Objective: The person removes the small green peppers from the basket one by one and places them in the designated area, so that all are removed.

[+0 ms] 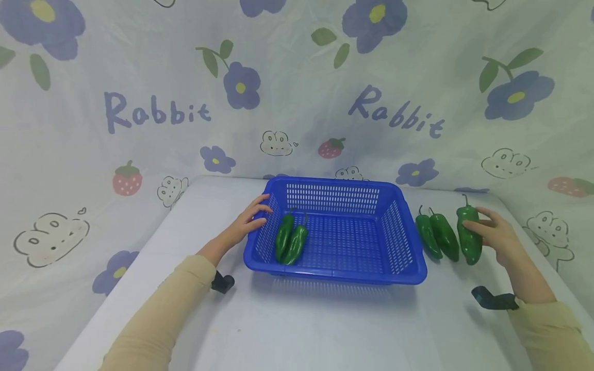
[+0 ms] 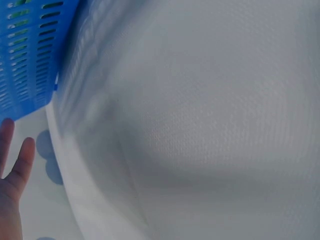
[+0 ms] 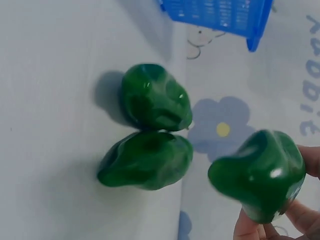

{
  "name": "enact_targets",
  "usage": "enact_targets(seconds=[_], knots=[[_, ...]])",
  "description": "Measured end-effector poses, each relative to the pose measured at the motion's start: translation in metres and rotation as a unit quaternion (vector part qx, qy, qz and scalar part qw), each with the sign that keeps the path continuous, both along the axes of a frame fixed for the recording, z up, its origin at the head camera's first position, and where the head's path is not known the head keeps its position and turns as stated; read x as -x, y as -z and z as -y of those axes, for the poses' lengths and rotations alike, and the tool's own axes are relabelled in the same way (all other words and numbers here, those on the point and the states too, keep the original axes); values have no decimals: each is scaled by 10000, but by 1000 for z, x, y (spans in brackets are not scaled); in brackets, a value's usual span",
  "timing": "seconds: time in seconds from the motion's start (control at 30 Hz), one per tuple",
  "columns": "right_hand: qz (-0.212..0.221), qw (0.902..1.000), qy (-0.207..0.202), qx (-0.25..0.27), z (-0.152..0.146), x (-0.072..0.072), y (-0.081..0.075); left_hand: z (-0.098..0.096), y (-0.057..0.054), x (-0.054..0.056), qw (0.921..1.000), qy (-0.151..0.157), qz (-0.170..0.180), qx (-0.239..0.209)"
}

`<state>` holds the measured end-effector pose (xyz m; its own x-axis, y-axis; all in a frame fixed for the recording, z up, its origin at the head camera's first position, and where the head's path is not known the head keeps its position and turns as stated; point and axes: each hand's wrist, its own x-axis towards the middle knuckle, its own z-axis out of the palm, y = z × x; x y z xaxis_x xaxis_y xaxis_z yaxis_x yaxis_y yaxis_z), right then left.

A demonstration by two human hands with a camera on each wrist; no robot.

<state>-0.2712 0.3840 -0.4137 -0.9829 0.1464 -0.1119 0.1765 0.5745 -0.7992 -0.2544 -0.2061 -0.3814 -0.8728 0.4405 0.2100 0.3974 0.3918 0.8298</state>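
My left hand runs off the left wrist view, as does the basket, whose slots show the peppers inside only as green bits. In the right wrist view, the pepper I hold hides part of my right hand, which the edge cuts. The head view crops my sleeves; a speck on the table is too small to identify.

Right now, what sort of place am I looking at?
Probably a small staged indoor workspace: a printed "Rabbit" backdrop stands behind a white table, which bears just a blue basket and some green peppers.
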Motion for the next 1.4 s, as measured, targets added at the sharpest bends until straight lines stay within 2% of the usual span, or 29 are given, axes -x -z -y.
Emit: enact_targets(seconds=[0.03,0.1,0.23,0.27,0.5,0.73,1.0,1.4], knots=[[-31,9999,146,-75,2,0,-1,0,0,0,10000,-5,7,1],[-122,9999,24,110,8,-4,-9,0,-1,0,10000,-20,32,-1],[-151,9996,181,146,23,-12,-22,0,-3,-2,10000,-46,53,41],[-173,9995,115,227,24,-13,-23,-1,-3,-2,10000,-43,54,47],[25,9984,528,186,12,9,4,-1,-3,-2,10000,-33,57,53],[63,9976,618,-310,26,5,-2,-2,-3,-2,9999,-26,102,51],[23,9974,384,-608,28,8,-4,-1,-3,-3,9999,-65,104,86],[470,9931,326,-1026,24,18,1,-2,-4,-3,9999,-54,94,79]])
